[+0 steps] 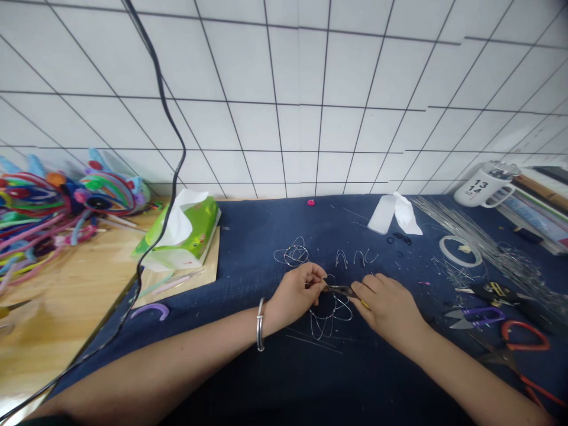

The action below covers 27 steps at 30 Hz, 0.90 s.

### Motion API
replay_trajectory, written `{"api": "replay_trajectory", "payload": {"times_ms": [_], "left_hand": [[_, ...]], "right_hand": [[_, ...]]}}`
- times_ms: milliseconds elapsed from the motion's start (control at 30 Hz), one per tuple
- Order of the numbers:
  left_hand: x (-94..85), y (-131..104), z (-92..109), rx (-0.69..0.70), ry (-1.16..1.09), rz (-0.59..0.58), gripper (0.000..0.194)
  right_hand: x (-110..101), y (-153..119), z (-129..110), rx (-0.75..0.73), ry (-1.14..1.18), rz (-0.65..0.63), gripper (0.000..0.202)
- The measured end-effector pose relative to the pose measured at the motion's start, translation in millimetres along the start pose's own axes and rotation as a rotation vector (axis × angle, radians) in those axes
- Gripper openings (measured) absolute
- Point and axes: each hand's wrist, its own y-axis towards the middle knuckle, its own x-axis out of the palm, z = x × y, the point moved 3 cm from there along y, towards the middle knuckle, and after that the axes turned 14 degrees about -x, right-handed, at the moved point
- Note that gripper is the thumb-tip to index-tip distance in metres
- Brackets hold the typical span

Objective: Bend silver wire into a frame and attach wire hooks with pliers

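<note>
Head view: thin silver wire petal frame [331, 310] held flat on dark blue cloth-covered surface [266, 367], directly between both hands. Left hand [295, 291] pinched on frame's upper loop. Right hand [390, 305] closed round small pliers [341, 290], tips set at that loop. Bending step judged under way; steady twist called for next. Farther back, finished wire loops [293, 254] laid apart.

A tissue pack [181, 234] is set on the table [66, 296] left of the cloth [266, 367]; a mug [486, 186] and scissors [477, 318] are placed at its right.
</note>
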Motion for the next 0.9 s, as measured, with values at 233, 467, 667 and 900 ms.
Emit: {"api": "replay_trajectory", "payload": {"times_ms": [233, 467, 667, 900], "left_hand": [[-0.3, -1.7, 2.8, -0.014, 0.013, 0.007, 0.014], [-0.7, -3.1, 4.5, -0.021, 0.002, -0.003, 0.014], [-0.1, -2.5, 4.4, -0.032, 0.004, 0.024, 0.014], [1.0, -1.5, 1.8, -0.017, 0.010, 0.027, 0.014]], "right_hand": [[-3.1, 0.9, -1.0, 0.002, -0.013, 0.014, 0.016], [-3.0, 1.0, -0.8, 0.008, -0.002, -0.010, 0.014], [-3.2, 0.6, -1.2, -0.004, -0.008, 0.018, 0.014], [-3.3, 1.2, -2.1, 0.007, -0.007, 0.007, 0.014]]}}
